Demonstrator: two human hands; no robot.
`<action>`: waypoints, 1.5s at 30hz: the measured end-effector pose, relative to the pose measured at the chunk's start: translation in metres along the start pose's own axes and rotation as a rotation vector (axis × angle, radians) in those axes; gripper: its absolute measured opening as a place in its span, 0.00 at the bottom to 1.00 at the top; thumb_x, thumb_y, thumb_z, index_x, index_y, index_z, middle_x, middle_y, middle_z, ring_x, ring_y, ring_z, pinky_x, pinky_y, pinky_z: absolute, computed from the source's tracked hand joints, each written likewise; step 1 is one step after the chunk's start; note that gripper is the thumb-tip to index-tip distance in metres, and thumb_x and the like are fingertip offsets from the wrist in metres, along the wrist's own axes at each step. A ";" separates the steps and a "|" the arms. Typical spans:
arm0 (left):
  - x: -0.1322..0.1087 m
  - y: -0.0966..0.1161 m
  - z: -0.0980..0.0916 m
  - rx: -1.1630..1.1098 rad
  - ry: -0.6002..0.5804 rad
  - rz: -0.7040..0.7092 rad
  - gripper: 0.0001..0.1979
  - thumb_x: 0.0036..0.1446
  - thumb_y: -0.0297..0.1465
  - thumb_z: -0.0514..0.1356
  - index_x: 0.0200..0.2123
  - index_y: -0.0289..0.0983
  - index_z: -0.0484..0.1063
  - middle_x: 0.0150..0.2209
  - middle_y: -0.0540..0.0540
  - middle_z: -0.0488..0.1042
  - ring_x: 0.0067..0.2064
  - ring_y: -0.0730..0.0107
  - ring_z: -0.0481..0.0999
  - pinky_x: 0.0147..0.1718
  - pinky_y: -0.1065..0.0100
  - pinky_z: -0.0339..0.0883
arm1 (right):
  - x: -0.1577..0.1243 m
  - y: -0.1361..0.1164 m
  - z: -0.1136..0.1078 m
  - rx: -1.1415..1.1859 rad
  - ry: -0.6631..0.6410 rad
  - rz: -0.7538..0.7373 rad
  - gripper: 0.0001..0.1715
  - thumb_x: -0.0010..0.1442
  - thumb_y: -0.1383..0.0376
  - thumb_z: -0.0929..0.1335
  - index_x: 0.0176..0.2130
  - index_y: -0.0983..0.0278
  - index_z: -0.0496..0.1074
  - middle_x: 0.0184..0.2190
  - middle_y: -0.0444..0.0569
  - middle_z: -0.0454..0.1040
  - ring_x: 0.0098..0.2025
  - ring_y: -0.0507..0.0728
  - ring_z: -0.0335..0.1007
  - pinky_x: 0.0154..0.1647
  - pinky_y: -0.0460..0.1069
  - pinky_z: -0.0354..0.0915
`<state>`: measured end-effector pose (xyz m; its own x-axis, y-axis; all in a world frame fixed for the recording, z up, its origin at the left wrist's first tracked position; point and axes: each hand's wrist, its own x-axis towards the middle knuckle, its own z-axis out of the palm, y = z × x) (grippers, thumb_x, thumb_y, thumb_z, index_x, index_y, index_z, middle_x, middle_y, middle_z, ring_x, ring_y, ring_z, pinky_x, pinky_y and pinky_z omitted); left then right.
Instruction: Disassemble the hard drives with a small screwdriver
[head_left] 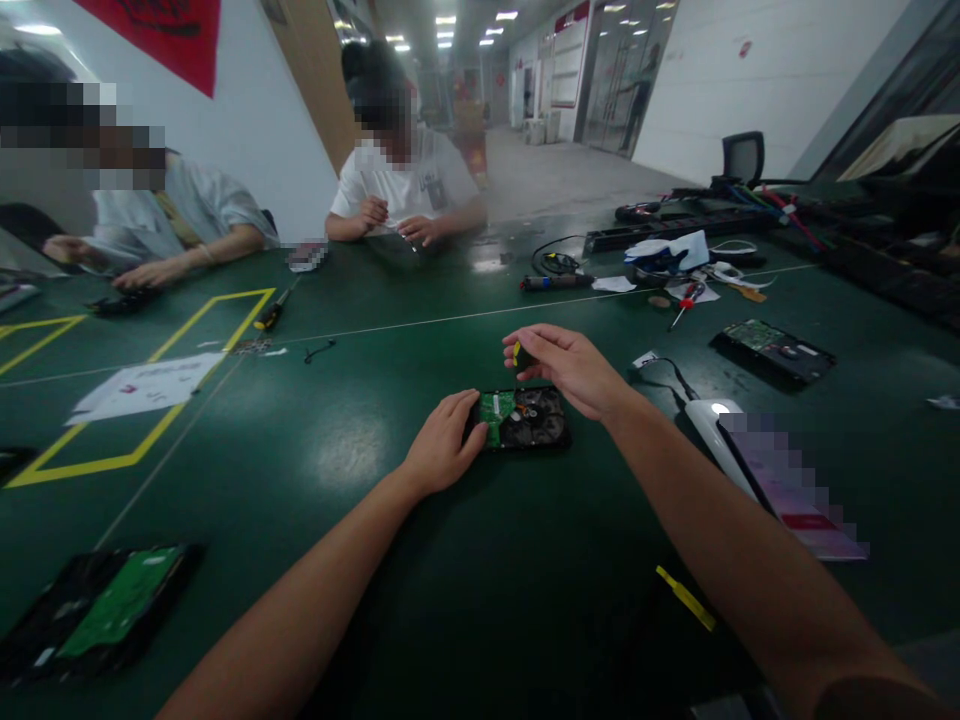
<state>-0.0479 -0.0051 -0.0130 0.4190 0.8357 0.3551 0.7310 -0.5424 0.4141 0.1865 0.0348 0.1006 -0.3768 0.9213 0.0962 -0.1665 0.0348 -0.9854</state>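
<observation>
The table (420, 600) is faced with a smooth green surface, by which light is softly reflected at left. In the central drive (534, 422), dark metal-looking casing is paired with a smooth green circuit board (496, 412). Matt white paper (139, 390) is seen at far left; glossy white plastic is shown by the casing of the device (709, 432) at right.

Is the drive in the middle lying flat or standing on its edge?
Lying flat: the drive has its broad side, with the green circuit board, facing up, and the left hand is on one end.
</observation>
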 end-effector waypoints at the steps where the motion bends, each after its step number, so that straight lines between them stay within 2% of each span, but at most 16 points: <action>1: 0.000 0.000 0.000 0.000 -0.001 -0.001 0.26 0.69 0.40 0.52 0.66 0.35 0.60 0.64 0.35 0.67 0.66 0.52 0.66 0.66 0.46 0.60 | 0.000 0.000 -0.001 0.014 0.004 0.007 0.16 0.62 0.51 0.72 0.41 0.60 0.79 0.41 0.51 0.78 0.45 0.58 0.73 0.41 0.52 0.71; 7: 0.000 0.001 -0.002 -0.001 -0.016 -0.005 0.27 0.70 0.41 0.52 0.66 0.34 0.60 0.64 0.34 0.66 0.66 0.52 0.65 0.66 0.48 0.60 | -0.002 -0.005 -0.006 0.023 -0.018 0.027 0.12 0.61 0.55 0.72 0.38 0.60 0.79 0.42 0.51 0.77 0.44 0.58 0.72 0.41 0.54 0.72; 13: 0.000 0.000 0.000 -0.001 -0.002 -0.002 0.27 0.69 0.40 0.53 0.66 0.34 0.60 0.64 0.34 0.67 0.66 0.52 0.65 0.66 0.48 0.60 | -0.002 -0.005 -0.005 -0.034 0.011 0.012 0.14 0.62 0.52 0.72 0.42 0.57 0.78 0.42 0.49 0.75 0.43 0.57 0.70 0.37 0.51 0.72; 21: 0.000 0.001 -0.002 -0.014 -0.011 -0.007 0.27 0.69 0.40 0.52 0.67 0.35 0.59 0.65 0.35 0.66 0.66 0.51 0.65 0.66 0.46 0.60 | 0.000 -0.002 -0.006 -0.046 0.064 -0.017 0.16 0.56 0.55 0.77 0.36 0.61 0.73 0.38 0.50 0.76 0.43 0.57 0.72 0.42 0.55 0.73; 26: 0.000 0.000 0.000 0.004 -0.008 -0.002 0.27 0.69 0.40 0.52 0.66 0.35 0.60 0.64 0.34 0.66 0.66 0.52 0.65 0.66 0.47 0.60 | -0.001 -0.002 -0.006 -0.019 0.023 -0.062 0.15 0.58 0.55 0.76 0.41 0.60 0.75 0.42 0.49 0.77 0.46 0.58 0.74 0.35 0.50 0.73; 31: -0.001 -0.002 0.001 0.012 -0.007 0.005 0.27 0.70 0.40 0.52 0.66 0.35 0.59 0.64 0.35 0.66 0.66 0.53 0.65 0.66 0.47 0.60 | 0.001 -0.001 -0.006 0.069 0.028 -0.086 0.11 0.60 0.56 0.74 0.40 0.60 0.77 0.42 0.49 0.77 0.47 0.58 0.74 0.46 0.54 0.75; 33: -0.001 -0.002 0.001 0.009 -0.008 0.006 0.27 0.70 0.40 0.52 0.66 0.34 0.59 0.64 0.35 0.66 0.66 0.53 0.65 0.66 0.48 0.60 | 0.001 -0.001 -0.006 0.096 0.028 -0.067 0.11 0.62 0.56 0.72 0.40 0.60 0.78 0.41 0.50 0.77 0.47 0.58 0.74 0.48 0.56 0.75; 40: -0.001 -0.002 0.000 0.013 -0.011 -0.004 0.27 0.70 0.41 0.52 0.67 0.34 0.59 0.65 0.35 0.66 0.66 0.53 0.65 0.67 0.48 0.59 | 0.002 -0.001 -0.010 -0.120 0.099 -0.098 0.12 0.60 0.56 0.73 0.43 0.58 0.78 0.40 0.47 0.75 0.41 0.55 0.70 0.33 0.49 0.72; 45: -0.001 0.000 0.000 0.011 -0.009 -0.002 0.27 0.70 0.40 0.52 0.66 0.33 0.60 0.65 0.35 0.66 0.66 0.53 0.65 0.67 0.49 0.59 | 0.001 0.001 -0.007 -0.194 0.046 -0.128 0.13 0.60 0.54 0.73 0.41 0.60 0.78 0.41 0.48 0.77 0.41 0.56 0.71 0.35 0.49 0.71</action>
<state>-0.0482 -0.0057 -0.0138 0.4224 0.8374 0.3470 0.7378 -0.5400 0.4050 0.1921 0.0386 0.0985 -0.3212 0.9211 0.2201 -0.0308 0.2222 -0.9745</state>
